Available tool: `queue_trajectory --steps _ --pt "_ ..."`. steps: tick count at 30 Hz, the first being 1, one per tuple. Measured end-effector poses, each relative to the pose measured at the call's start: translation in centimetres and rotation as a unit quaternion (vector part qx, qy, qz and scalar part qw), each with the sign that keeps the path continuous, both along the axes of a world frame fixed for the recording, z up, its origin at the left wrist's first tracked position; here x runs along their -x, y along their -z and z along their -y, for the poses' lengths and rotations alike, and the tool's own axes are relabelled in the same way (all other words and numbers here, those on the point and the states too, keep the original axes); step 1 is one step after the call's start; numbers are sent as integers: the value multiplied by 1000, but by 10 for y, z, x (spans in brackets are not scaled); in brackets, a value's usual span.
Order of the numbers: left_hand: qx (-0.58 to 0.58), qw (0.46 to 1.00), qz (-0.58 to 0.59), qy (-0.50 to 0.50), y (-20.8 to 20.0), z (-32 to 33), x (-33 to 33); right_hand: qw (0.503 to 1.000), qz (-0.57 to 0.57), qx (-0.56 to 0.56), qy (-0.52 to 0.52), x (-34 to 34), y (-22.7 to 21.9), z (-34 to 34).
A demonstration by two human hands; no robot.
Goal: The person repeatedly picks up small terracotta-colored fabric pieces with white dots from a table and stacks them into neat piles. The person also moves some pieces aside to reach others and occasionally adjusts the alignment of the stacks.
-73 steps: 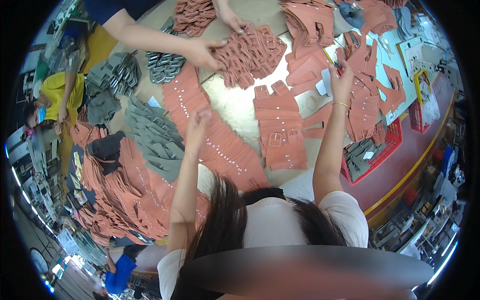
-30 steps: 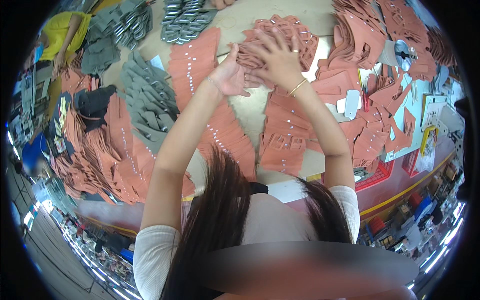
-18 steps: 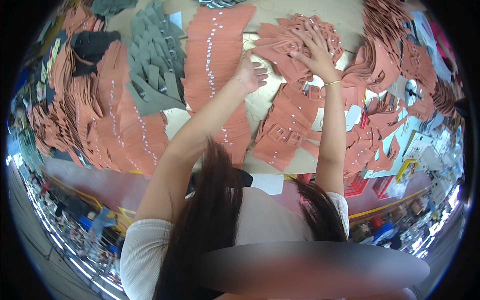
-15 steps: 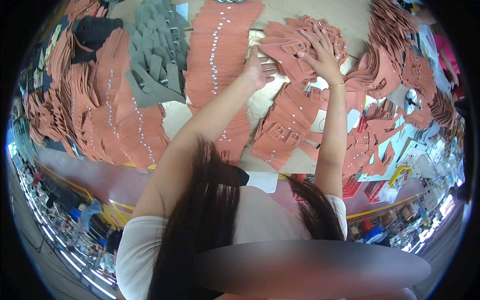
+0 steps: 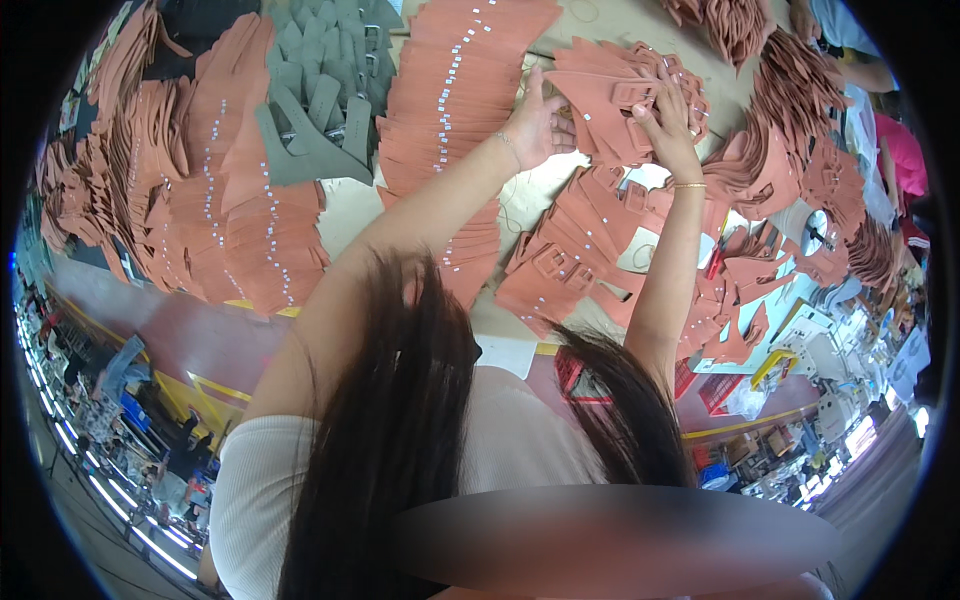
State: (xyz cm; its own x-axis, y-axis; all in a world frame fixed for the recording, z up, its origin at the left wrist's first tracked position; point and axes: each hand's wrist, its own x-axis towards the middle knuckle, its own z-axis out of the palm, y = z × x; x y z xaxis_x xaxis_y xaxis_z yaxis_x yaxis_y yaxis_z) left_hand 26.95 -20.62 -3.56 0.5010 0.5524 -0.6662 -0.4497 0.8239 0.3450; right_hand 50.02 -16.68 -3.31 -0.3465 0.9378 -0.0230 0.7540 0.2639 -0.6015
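My right hand (image 5: 668,125) lies on a fanned stack of coral buckled straps (image 5: 600,95), fingers stretched out over the buckles and thumb apart. My left hand (image 5: 543,122) is at the stack's left side, palm partly turned up and fingers spread, with nothing in it. Its fingertips are close to the pointed strap ends; whether they touch, I cannot tell. Just left of this hand runs a long overlapping row of coral pieces (image 5: 420,110) with small white tags. More coral pieces with buckles (image 5: 560,255) lie nearer me, below the stack.
Grey-green buckled straps (image 5: 320,115) are piled left of the long row. Further coral rows (image 5: 240,220) cover the table's left side. Coral bundles (image 5: 790,85) and loose pieces (image 5: 735,290) lie at the right. Red crates (image 5: 718,392) stand below the table edge. Another person's arm (image 5: 868,75) shows far right.
The view has shifted slightly. My right hand's fingers have drawn closer together on the stack, and the top strap now reaches out flatter toward my left hand, which remains spread beside it.
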Motion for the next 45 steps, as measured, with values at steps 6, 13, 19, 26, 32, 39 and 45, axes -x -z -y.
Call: queue_trajectory --steps 6,13,19,26,32,39,45 --pt "-53 997 -29 54 -25 -2 14 998 -38 40 14 -4 -1 -2" --pt "-1 998 51 -33 -41 6 16 998 -46 48 23 -2 -2 0" --pt "30 998 52 -30 -28 10 11 999 -16 43 26 -5 1 1" --pt "18 999 37 -27 -33 12 6 999 -21 17 19 -4 3 1" --pt "-63 997 -3 -35 -42 22 -16 996 -53 63 34 -1 -5 3" --pt "-237 917 -296 -122 -56 33 -81 998 -39 23 54 7 -11 9" --pt "-229 920 -304 -91 -45 41 -91 999 -33 4 22 -7 2 7"
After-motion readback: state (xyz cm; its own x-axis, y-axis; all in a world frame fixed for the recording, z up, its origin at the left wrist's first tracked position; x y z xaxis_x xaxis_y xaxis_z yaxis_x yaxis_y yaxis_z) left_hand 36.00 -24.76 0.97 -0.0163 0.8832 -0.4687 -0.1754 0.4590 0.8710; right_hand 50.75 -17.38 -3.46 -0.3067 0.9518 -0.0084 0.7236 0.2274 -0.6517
